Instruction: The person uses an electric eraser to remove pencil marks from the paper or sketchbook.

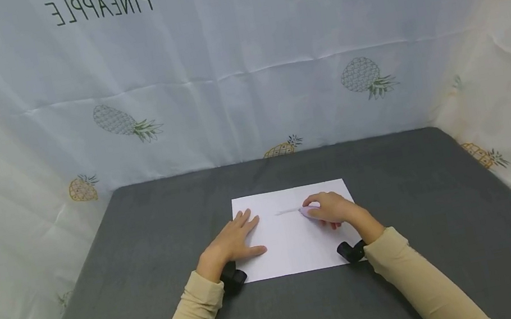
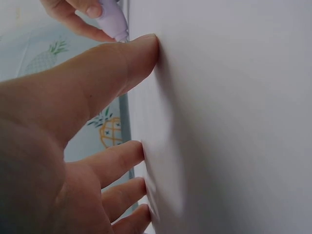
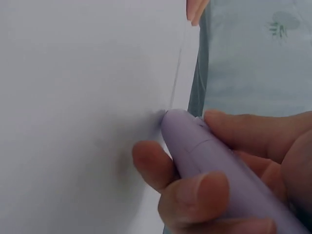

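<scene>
A white sheet of paper [image 1: 292,253] lies on the dark grey table. On its left side, my left hand [image 1: 236,240] rests with spread fingers and the thumb reaching inward over the sheet. My right hand [image 1: 334,207] grips a lilac, thick-bodied pen-shaped tool [image 3: 214,161] between thumb and curled fingers. The tool's narrow tip [image 2: 122,36] meets the paper in the upper right part. A thin, faint grey line [image 1: 287,211] runs leftward from the tip, roughly level with the sheet's top edge. What kind of tool it is, I cannot tell.
The grey table [image 1: 159,222] extends around the sheet on all sides. Behind it hangs a pale curtain [image 1: 233,32] printed with pineapples and mirrored lettering, continuing along both sides. Black wrist devices [image 1: 351,252] sit beneath both wrists, near the sheet's lower corners.
</scene>
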A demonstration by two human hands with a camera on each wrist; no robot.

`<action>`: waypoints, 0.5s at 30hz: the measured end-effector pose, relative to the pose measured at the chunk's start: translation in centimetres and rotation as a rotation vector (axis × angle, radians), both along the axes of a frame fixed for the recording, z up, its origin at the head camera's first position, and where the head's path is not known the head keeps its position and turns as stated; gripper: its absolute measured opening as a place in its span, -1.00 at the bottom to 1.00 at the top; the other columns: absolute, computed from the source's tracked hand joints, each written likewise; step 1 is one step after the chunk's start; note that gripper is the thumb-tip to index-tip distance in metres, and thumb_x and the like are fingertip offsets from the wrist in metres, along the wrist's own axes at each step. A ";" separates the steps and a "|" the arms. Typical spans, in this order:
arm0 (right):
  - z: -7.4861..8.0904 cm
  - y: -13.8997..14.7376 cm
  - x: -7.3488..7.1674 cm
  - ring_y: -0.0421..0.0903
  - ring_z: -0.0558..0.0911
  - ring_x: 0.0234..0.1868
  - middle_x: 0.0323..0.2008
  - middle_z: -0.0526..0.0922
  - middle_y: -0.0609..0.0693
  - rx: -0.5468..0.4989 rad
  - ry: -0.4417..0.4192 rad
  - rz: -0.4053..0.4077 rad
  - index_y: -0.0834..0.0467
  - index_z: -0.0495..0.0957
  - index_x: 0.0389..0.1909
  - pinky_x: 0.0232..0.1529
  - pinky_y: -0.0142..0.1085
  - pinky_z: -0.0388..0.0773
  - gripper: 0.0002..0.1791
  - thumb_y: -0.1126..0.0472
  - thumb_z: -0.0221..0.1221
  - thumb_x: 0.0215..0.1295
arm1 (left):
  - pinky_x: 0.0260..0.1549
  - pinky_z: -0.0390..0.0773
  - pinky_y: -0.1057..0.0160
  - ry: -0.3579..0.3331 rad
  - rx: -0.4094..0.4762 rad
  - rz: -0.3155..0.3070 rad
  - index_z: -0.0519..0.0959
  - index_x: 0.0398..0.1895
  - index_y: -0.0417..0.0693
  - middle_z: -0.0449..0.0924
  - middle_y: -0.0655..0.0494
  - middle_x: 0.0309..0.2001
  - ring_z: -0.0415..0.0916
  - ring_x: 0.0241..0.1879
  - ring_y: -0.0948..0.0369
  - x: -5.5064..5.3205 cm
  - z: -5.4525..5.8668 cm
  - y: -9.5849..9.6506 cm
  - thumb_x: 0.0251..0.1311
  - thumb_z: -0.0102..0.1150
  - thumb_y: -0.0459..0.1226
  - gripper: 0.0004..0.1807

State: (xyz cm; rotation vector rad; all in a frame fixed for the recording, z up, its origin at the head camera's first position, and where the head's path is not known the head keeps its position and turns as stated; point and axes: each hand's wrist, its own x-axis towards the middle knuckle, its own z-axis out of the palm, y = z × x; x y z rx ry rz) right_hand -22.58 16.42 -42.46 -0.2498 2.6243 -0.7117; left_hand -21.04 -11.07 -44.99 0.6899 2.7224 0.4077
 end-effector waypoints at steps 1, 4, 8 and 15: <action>0.1 -0.2 0.0 -0.17 0.37 -0.79 -0.67 0.53 0.01 0.012 -0.003 -0.011 0.08 0.46 0.22 -0.71 -0.43 0.37 -0.59 0.07 0.04 0.41 | 0.51 0.00 -0.12 0.000 0.000 -0.001 0.13 0.48 -0.09 -0.08 -0.15 0.56 -0.17 0.57 -0.11 0.0 0.0 0.0 0.20 0.19 0.07 -0.13; 0.3 -0.6 0.1 -0.15 0.39 -0.79 -0.68 0.53 0.01 0.045 -0.022 -0.047 0.08 0.48 0.22 -0.70 -0.42 0.39 -0.58 0.06 0.06 0.40 | 0.50 0.00 -0.13 -0.002 0.009 0.000 0.14 0.48 -0.10 -0.07 -0.16 0.55 -0.17 0.56 -0.12 0.1 -0.1 0.0 0.20 0.20 0.07 -0.13; 0.6 -1.0 0.0 -0.16 0.39 -0.78 -0.69 0.52 -0.02 0.087 -0.027 -0.073 0.08 0.48 0.23 -0.69 -0.41 0.38 -0.57 0.06 0.06 0.40 | 0.51 0.00 -0.12 -0.006 0.011 0.001 0.14 0.48 -0.10 -0.07 -0.15 0.55 -0.17 0.57 -0.11 0.0 0.0 0.0 0.19 0.20 0.07 -0.13; 0.7 -1.3 0.0 -0.18 0.37 -0.77 -0.68 0.55 -0.01 0.076 0.002 -0.084 0.10 0.49 0.22 -0.68 -0.43 0.36 -0.58 0.08 0.06 0.40 | 0.51 -0.01 -0.11 -0.005 0.000 0.006 0.14 0.48 -0.08 -0.08 -0.14 0.56 -0.18 0.57 -0.10 0.0 -0.1 0.0 0.19 0.20 0.07 -0.13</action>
